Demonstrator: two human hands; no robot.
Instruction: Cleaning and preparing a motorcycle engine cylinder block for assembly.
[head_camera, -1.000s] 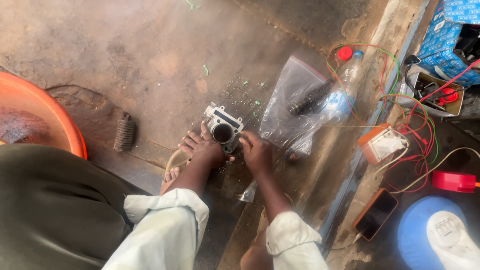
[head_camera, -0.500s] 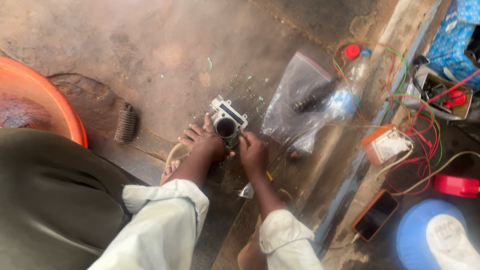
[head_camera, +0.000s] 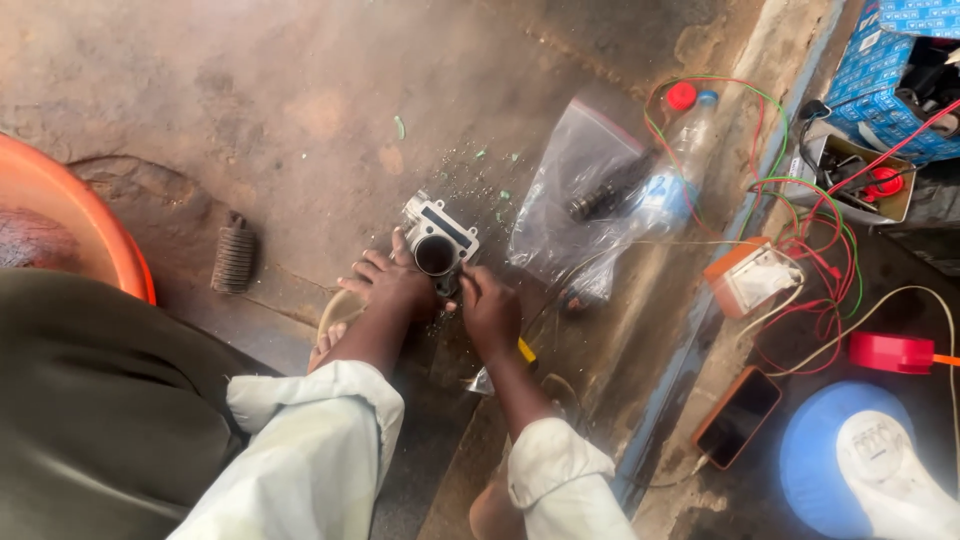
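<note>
A grey metal engine cylinder block (head_camera: 438, 240) with a dark round bore stands on the concrete floor. My left hand (head_camera: 385, 283) presses against its left side with fingers spread, holding it steady. My right hand (head_camera: 490, 308) is closed in a fist at the block's lower right edge. It seems to grip a small tool, whose yellow handle (head_camera: 526, 350) shows beside my wrist. The tool's tip is hidden behind my fingers. My toes on a sandal (head_camera: 328, 338) lie just below my left hand.
A coil spring (head_camera: 234, 256) lies to the left, near an orange basin (head_camera: 95, 225). A clear plastic bag with dark parts (head_camera: 590, 190) and a bottle (head_camera: 678, 160) lie to the right. Further right are tangled wires (head_camera: 800, 200), a phone (head_camera: 738, 415), a blue box (head_camera: 900, 60) and a blue lid (head_camera: 810, 460).
Both hands stay on the cylinder block. My head has shifted a little, so the whole scene has slid slightly in view.
</note>
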